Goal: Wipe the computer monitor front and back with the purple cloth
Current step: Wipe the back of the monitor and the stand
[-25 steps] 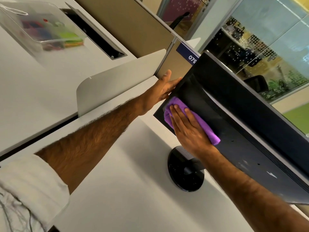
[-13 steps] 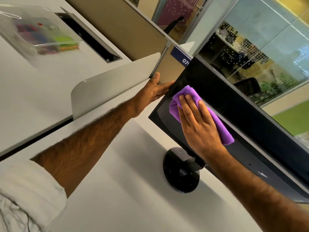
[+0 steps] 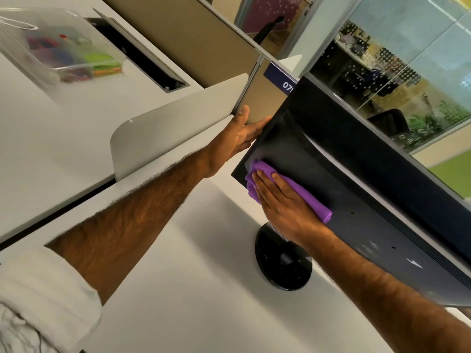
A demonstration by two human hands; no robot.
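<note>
The black monitor point(image 3: 356, 179) shows me its back, standing on a round black base point(image 3: 283, 266) on the white desk. My right hand point(image 3: 285, 207) lies flat on the folded purple cloth point(image 3: 316, 202), pressing it against the lower left part of the monitor's back. My left hand point(image 3: 239, 136) grips the monitor's left edge, thumb up, fingers wrapped round to the hidden front side. The screen side is out of sight.
A low white divider panel point(image 3: 173, 128) stands left of the monitor. Behind it, a clear plastic box point(image 3: 63, 49) of colourful items sits on the neighbouring desk beside an open cable slot point(image 3: 142, 59). A beige partition point(image 3: 198, 44) and glass walls rise behind.
My right hand slid the cloth up toward the monitor's top corner, then back down to the lower left of the back. My left hand kept its hold on the edge.
</note>
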